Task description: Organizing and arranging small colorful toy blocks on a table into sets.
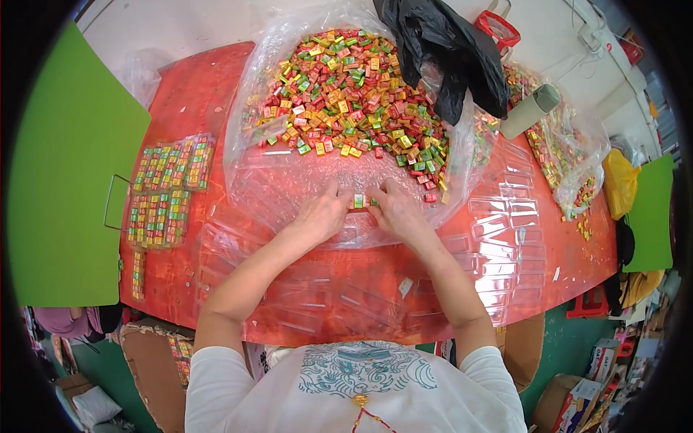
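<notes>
My left hand (pixel 323 213) and my right hand (pixel 401 211) meet over the front of a clear plastic bag (pixel 253 169) spread on the table. Their fingers are bent inward, pinching a short row of small wrapped candies (pixel 359 201) from both ends. One candy with a green and white wrapper shows between the fingertips; the fingers cover others. Whether a clear tray lies under this row, I cannot tell. Just beyond my hands a large heap of wrapped candies (pixel 346 94), red, yellow, green and orange, lies on the bag.
Clear plastic trays (pixel 505 245) lie right of my hands, with more near the front edge. Filled trays (pixel 159 209) stand in a block on the left of the red table (pixel 195 94). A black bag (pixel 455 58), a grey-green bottle (pixel 530 112) and a second candy bag (pixel 570 159) are behind.
</notes>
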Demonstrator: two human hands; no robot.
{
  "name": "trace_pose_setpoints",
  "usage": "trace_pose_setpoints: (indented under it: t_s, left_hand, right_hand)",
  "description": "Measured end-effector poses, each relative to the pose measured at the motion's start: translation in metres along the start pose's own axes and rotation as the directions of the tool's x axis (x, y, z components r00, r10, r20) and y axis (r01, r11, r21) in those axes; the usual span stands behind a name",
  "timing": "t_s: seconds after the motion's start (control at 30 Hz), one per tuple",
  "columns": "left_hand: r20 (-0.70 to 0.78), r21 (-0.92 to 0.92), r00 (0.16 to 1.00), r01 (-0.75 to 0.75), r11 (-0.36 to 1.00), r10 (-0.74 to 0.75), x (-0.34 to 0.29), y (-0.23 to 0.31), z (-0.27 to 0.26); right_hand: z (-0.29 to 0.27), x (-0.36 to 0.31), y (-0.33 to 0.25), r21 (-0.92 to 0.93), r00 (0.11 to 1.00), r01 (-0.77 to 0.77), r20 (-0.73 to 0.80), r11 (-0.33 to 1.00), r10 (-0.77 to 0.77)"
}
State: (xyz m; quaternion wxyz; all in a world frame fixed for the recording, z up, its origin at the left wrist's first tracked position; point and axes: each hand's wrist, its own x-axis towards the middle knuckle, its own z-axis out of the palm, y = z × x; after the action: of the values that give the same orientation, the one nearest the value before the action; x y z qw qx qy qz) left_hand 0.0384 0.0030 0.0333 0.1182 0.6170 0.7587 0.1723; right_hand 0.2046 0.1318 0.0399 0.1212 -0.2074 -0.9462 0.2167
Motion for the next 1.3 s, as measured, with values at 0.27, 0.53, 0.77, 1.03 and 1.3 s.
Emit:
trace_pose_setpoints:
  t_s: [0.27, 0.53, 0.77, 1.03, 1.3]
  left_hand:
    - [-0.161, -0.147, 0.984, -0.094, 0.985, 0.070, -0.015, -0.012, -0.010]
    - [0.136, 0.062, 0.976, -0.178, 0.982, 0.169, -0.012, 0.001, 0.007]
    - [0.271, 0.136, 0.957, -0.143, 0.980, 0.102, -0.014, 0.005, 0.013]
    - [0.262, 0.073, 0.958, -0.137, 0.988, 0.113, -0.015, 0.003, 0.019]
    - [0.137, -0.192, 0.982, -0.102, 0.976, 0.130, -0.015, -0.012, 0.007]
  right_hand:
    - [-0.001, -0.019, 0.023, 0.144, 0.992, -0.032, -0.114, 0.989, 0.048]
    - [0.008, -0.020, 0.017, 0.031, 0.991, 0.009, -0.130, 0.999, -0.005]
    - [0.015, -0.019, 0.023, 0.045, 0.985, 0.051, -0.165, 0.998, -0.043]
    - [0.022, -0.018, 0.027, 0.089, 0.982, 0.005, -0.191, 0.996, 0.012]
    - [0.024, -0.018, 0.028, 0.238, 0.970, -0.086, -0.203, 0.967, 0.136]
